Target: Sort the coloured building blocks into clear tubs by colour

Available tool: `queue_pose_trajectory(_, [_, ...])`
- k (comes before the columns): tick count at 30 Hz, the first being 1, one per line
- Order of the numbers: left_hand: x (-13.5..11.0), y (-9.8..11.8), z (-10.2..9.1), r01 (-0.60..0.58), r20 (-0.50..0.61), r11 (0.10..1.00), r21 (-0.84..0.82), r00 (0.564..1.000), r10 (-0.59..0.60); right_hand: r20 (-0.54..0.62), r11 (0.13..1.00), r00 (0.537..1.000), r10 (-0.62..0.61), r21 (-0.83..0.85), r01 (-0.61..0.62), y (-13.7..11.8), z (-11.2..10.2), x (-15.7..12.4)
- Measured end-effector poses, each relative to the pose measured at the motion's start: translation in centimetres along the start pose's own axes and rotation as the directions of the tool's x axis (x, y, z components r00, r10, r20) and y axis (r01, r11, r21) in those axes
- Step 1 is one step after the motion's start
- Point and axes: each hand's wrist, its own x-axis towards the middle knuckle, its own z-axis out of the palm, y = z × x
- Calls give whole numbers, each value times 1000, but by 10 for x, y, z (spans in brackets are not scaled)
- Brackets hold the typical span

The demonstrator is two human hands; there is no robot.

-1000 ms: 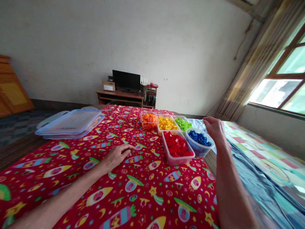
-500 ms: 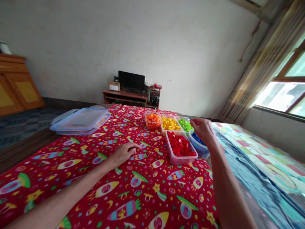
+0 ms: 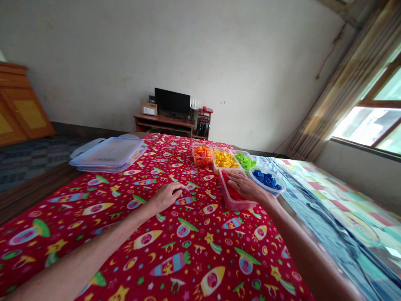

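While the left hand (image 3: pixel 169 196) lies loosely curled on the red patterned cloth (image 3: pixel 188 267), with nothing visible in its grasp, the right hand (image 3: pixel 249 187) reaches across the near right rim of the red tub (image 3: pixel 233 204). Its fingers are extended, not clenched, over the red pieces (image 3: pixel 231 193); whether anything is caught beneath the palm, I cannot tell. The pieces lie inside that tub, partly covered by the hand. Working well here probably means a light, flat touch, as pressing hard could push pieces over the rim or tip the tub. Lifting the wrist off that edge would help, and the left hand, beside the tub but apart from it, could steady its wall.

Just past the right wrist is a round bowl of blue pieces (image 3: pixel 266 179), close enough that a sideways sweep of the forearm might knock it. Directly behind the red tub are the yellow pieces (image 3: pixel 224 159) in their container, with green pieces (image 3: pixel 245 161) to the right and orange pieces (image 3: pixel 203 154) to the left, so reaching further forward is crowded. Stacked clear lids (image 3: pixel 108 151) lie well apart on the left, out of the way. Beyond the cloth, a dark monitor (image 3: pixel 172 102) stands on a wooden desk (image 3: pixel 163 120) by the wall.
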Motion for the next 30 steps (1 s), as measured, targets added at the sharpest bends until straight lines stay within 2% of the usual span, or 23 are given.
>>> queue_pose_trajectory(2, [1, 0, 1, 4, -6, 1000, 4, 1000, -4, 9, 999, 1000, 10, 33, -11, 0, -10, -14])
queue_pose_trajectory(5, [2, 0, 1, 23, 0, 1000, 0, 1000, -23, -53, 998, 998, 28, 59, -24, -2, -19, -33])
queue_pose_trajectory(7, [2, 1, 1, 21, 5, 1000, -4, 1000, -21, -61, 996, 997, 48, 80, -44, -3, -17, -42])
queue_pose_trajectory(12, [1, 2, 1, 11, 0, 1000, 5, 1000, -11, 45, 993, 993, 107, 49, -109, -11, -2, -50])
queue_pose_trajectory(16, [1, 2, 1, -1, -8, 1000, 19, 1000, 1, 12, 998, 998, 58, 8, -58, -25, -3, -58])
queue_pose_trajectory(20, [1, 3, 0, 1, -4, 1000, 27, 1000, -1, -12, 998, 1000, 29, 48, -29, -31, -11, -72])
queue_pose_trajectory(25, [1, 8, -1, 7, -6, 999, 39, 1000, -7, -138, 998, 989, 44, 52, -38, -28, -15, -68])
queue_pose_trajectory(30, [1, 8, 0, 8, -5, 999, 45, 1000, -8, -58, 994, 998, -3, 111, 9, -36, -11, -59])
